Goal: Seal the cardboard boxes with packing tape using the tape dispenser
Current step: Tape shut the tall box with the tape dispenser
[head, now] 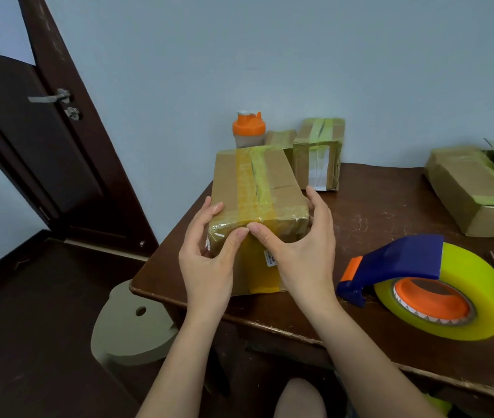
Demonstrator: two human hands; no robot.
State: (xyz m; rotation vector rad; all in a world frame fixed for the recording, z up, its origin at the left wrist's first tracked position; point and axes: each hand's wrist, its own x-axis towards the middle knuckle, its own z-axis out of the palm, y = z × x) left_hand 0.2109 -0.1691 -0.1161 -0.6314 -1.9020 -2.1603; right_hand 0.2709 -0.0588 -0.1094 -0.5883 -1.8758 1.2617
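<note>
At frame centre, the cardboard box sits on the table's near-left corner. Left hand and right hand grip its taped near edge, thumbs pressing. Stiff, seemingly light; film slippery, so hold the bare side walls. Tape dispenser lies idle, lower right.

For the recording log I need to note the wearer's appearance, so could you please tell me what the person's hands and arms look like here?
Both arms are bare up to the bottom edge of the picture, with no sleeves in view. The left hand and the right hand wear no gloves, and no rings, watch or bracelet show on the fingers or wrists. The fingernails are short and look unpainted.
</note>
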